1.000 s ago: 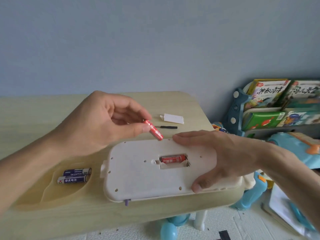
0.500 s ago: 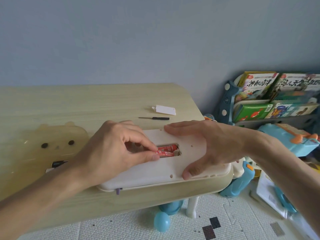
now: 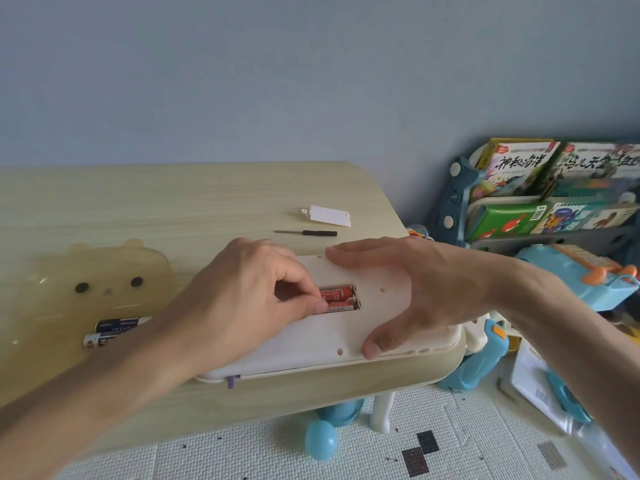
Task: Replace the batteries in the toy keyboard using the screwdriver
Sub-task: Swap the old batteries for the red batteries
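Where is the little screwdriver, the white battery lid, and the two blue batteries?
screwdriver (image 3: 319, 233): head view, on its black handle.
battery lid (image 3: 329, 215): head view, middle of the flat white cover lying on the table.
blue batteries (image 3: 117, 323): head view, on the label of the farther one, in the bear-shaped tray.

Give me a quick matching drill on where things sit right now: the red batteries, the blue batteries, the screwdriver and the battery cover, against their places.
Things:
1. two red cylindrical batteries
2. two dark blue cylindrical batteries
3. small black-handled screwdriver
4. white rectangular plastic battery cover

Places:
A. lying loose on the pale wooden table, farthest back
B. in the translucent bear-shaped tray at left
C. in the open compartment of the white plastic toy keyboard
D. on the table between the keyboard and the cover

Pairs: 1-C, 2-B, 3-D, 4-A
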The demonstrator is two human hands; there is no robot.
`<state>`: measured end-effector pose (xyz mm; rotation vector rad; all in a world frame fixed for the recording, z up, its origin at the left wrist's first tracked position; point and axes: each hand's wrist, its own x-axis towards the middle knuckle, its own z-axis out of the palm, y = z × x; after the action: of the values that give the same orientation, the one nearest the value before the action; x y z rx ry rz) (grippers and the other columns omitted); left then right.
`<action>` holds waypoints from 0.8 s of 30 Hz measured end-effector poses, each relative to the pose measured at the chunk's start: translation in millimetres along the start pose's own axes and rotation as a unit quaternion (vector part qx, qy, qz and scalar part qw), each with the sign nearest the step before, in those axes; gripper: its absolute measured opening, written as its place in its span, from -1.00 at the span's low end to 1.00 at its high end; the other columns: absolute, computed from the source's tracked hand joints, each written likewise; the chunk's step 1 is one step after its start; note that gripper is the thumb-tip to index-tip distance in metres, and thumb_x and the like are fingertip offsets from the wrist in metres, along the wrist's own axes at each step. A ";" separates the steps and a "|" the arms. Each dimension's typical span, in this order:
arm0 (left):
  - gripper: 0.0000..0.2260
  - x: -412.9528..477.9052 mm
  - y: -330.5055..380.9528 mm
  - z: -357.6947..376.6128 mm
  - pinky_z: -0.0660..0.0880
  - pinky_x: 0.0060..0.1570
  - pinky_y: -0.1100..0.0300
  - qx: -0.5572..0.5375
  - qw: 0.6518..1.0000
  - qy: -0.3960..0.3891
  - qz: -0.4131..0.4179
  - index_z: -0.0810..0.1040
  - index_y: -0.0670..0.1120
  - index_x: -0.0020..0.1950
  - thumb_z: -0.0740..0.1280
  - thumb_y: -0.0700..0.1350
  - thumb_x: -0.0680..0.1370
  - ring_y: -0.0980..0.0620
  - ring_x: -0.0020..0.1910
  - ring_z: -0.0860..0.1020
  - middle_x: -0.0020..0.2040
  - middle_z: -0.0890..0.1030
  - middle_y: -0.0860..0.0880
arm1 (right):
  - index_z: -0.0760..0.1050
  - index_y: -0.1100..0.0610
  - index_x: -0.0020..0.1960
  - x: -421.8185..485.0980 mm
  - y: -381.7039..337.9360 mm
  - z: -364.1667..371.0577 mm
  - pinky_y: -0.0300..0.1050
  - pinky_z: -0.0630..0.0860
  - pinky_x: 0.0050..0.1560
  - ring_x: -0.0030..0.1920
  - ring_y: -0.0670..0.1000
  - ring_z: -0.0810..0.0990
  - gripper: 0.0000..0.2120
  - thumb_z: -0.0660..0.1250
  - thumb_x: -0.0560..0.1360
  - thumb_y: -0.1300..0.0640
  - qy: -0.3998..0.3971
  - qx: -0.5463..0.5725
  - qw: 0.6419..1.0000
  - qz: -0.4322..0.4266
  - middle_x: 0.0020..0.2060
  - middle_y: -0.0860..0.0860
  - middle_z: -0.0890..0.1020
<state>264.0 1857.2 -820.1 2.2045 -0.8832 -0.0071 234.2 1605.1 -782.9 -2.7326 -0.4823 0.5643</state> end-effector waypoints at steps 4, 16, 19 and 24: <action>-0.94 1.1 -1.1 0.4 0.53 -0.19 0.11 0.008 1.000 -0.004 -0.013 0.78 0.19 -0.18 0.59 0.13 0.43 0.07 -0.16 0.63 -0.22 0.68 0.15 | 0.08 -0.44 0.59 -1.5 0.0 -0.6 -0.21 0.04 0.58 0.56 -0.36 0.10 0.12 0.55 0.15 -0.49 0.005 0.005 1.000 0.005 0.53 -0.57 0.11; -0.11 -19.5 -8.9 -40.7 0.26 0.38 0.27 0.125 0.978 -0.166 -0.033 0.45 0.41 0.41 0.42 0.66 0.11 0.40 0.45 0.22 0.46 0.20 0.55 | 0.54 -0.12 0.45 57.1 10.9 -32.5 -0.05 0.55 0.37 0.21 -0.22 0.63 -0.49 0.42 0.53 -0.22 0.184 0.030 0.982 0.030 0.37 -0.23 0.61; -0.07 -26.9 -10.6 -40.9 0.27 0.39 0.20 0.131 0.976 -0.168 -0.045 0.34 0.47 0.46 0.43 0.65 0.11 0.33 0.50 0.14 0.50 0.10 0.58 | 0.58 -0.06 0.42 89.0 21.6 -33.8 -0.07 0.55 0.33 0.20 -0.12 0.66 -0.53 0.49 0.54 -0.11 0.199 0.018 0.978 0.066 0.33 -0.15 0.65; -0.12 -29.8 -9.1 -40.4 0.23 0.26 0.29 0.123 0.978 -0.160 -0.050 0.35 0.46 0.48 0.48 0.58 0.18 0.31 0.51 0.13 0.52 0.10 0.58 | 0.61 -0.02 0.39 119.1 29.9 -28.1 -0.16 0.50 0.23 0.12 -0.09 0.64 -0.52 0.56 0.50 -0.06 0.183 0.006 0.979 0.090 0.24 -0.09 0.68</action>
<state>257.3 1905.3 -804.5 2.5242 -0.9878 -0.3261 357.0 1617.4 -807.6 -2.7956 -0.1411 0.0932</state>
